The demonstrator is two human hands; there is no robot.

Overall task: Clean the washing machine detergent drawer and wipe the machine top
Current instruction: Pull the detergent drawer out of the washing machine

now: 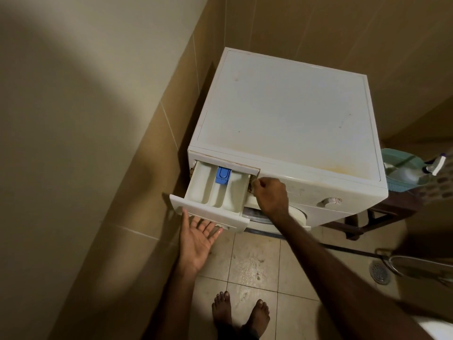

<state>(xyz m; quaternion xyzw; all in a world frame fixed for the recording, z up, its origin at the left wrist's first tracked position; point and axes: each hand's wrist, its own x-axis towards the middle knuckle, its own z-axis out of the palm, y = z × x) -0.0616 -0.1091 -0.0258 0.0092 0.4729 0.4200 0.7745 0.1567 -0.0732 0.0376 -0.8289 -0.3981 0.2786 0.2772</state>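
A white washing machine stands in the corner, its top (289,114) stained yellowish near the front edge. The detergent drawer (215,195) is pulled far out at the front left, white with several compartments and a blue insert (223,175). My left hand (198,238) lies palm up under the drawer's front panel, fingers spread and touching its underside. My right hand (268,193) is curled at the drawer's right side by the slot opening, fingers pinched together; whether they grip the drawer edge cannot be told.
Tiled walls close in on the left and behind. A teal basin (397,168) with a spray bottle (435,165) sits on a dark wooden stand to the machine's right. A floor drain (379,272) and a metal hose lie at the right. My bare feet (241,312) stand on the tiled floor.
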